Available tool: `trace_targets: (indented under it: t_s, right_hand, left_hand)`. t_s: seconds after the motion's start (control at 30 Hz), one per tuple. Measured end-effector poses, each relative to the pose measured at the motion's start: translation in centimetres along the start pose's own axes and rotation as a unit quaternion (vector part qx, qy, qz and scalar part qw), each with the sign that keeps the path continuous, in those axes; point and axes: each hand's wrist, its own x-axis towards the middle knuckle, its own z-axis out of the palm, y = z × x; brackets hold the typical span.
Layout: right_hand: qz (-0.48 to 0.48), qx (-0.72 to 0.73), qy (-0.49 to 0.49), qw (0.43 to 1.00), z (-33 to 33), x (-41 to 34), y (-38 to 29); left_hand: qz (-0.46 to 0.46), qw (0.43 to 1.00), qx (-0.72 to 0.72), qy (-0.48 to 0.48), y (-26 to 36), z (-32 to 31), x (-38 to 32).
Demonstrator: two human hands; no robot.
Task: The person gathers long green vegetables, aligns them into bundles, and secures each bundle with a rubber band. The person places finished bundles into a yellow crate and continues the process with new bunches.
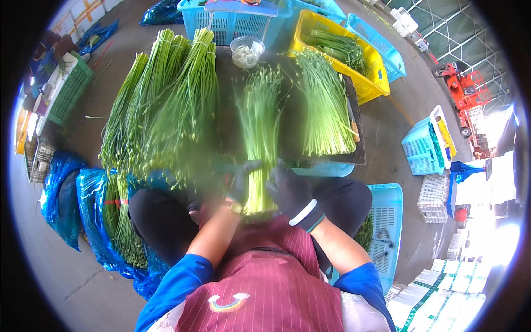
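Observation:
Between my two dark-gloved hands a bunch of green flowering chive stems (pixel 262 124) lies on a dark board (pixel 226 124), with its pale cut ends towards my body. My left hand (pixel 245 178) grips the bunch from the left, near the cut ends. From the right, my right hand (pixel 288 184) holds the same bunch, its fingers at the stems. A loose pile of chive stems (pixel 327 112) rests at the board's right side. Tied chive bundles (pixel 178 83) are heaped at the left, their buds towards me. A clear plastic tub (pixel 247 52) holding pale bands stands at the board's far edge.
A yellow crate (pixel 340 54) with more greens stands beyond the board at the right. Blue crates (pixel 386 232) stand at my right and beyond the board. Blue plastic bags (pixel 93 207) with chives lie at my left. A person (pixel 41 54) sits at the far left.

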Motion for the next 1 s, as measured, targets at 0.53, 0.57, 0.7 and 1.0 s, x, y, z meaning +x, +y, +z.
trace_targets:
  t_s: [0.53,0.57,0.7,1.0]
  right_hand:
    - [0.000,-0.041,-0.055,0.998,-4.1,-5.5,-5.5]
    - [-0.027,-0.031,-0.066,0.997,-4.1,-5.9,-5.3]
    - [0.017,0.182,-0.198,0.963,-7.5,-3.6,-2.2]
    - [0.183,0.747,-0.266,0.581,0.4,7.6,7.1]
  left_hand:
    - [0.050,0.993,-0.057,-0.093,-0.5,2.9,-0.4]
    - [0.044,0.994,-0.057,-0.078,-0.7,2.5,-0.6]
    - [0.038,0.992,-0.097,-0.075,-0.2,3.3,-1.1]
    - [-0.007,0.997,0.071,0.013,-1.1,4.9,-2.8]
